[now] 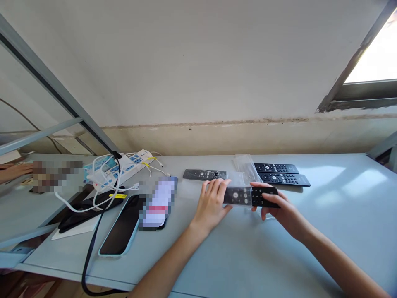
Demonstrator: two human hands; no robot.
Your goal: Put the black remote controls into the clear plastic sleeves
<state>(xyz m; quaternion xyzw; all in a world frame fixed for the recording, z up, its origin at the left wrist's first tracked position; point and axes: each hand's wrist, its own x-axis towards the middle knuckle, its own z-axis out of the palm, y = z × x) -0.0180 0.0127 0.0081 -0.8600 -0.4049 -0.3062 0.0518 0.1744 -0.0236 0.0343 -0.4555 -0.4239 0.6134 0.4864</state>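
Note:
Between my hands lies a black remote control point(262, 197), level above the table, its left part inside a clear plastic sleeve point(242, 195). My left hand point(212, 198) grips the sleeved end, fingers over the top edge and thumb below. The bare right end is held by my right hand point(279, 205), thumb across the buttons and fingers behind. Just beyond my left hand, another remote point(198, 174) rests on the table under clear plastic. Two bare black remotes point(283, 179) lie side by side behind my right hand, next to loose clear plastic sleeves point(245, 165).
On the left, a white power strip point(133, 167) sits tangled in white cables. A phone with a light blue case point(120, 227) and a blurred phone point(159, 203) lie nearer. A black strap point(93, 244) hangs over the table point(248, 256). Another person's hand point(18, 170) shows far left.

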